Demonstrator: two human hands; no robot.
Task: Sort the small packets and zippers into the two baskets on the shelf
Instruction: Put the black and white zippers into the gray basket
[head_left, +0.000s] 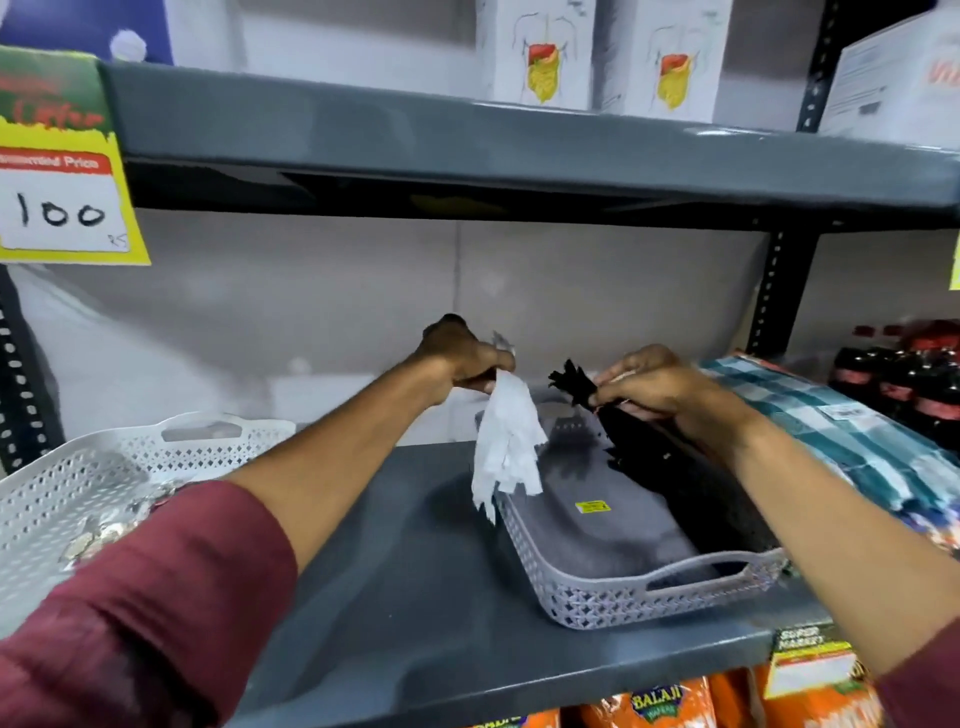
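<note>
Holding a bunch of white zippers (506, 447), the left hand (467, 358) is shut tight around their top ends. The white strips hang down from the fist, and their loose tips dangle just over the near left rim of the grey basket (613, 597). The right hand (654, 384) is close beside it, a little lower. It pinches a bunch of black zippers (576, 387) between thumb and fingers. The black ends stick up past the fingertips toward the left hand, and the rest of the bunch trails down under the palm into the grey basket. The two bunches are near each other but not touching.

The grey basket sits on the dark shelf (415, 597), right under both hands. It has a small yellow sticker (592, 505) on its floor. A white basket (67, 499) stands well off to the left, partly hidden by the dark red sleeve (156, 597). A few shiny small packets (111, 530) lie inside it, close to the sleeve.

A blue checked pack (831, 415) lies just right of the grey basket, under the right arm. A yellow price sign (62, 202) reading 100 hangs at the upper left.
</note>
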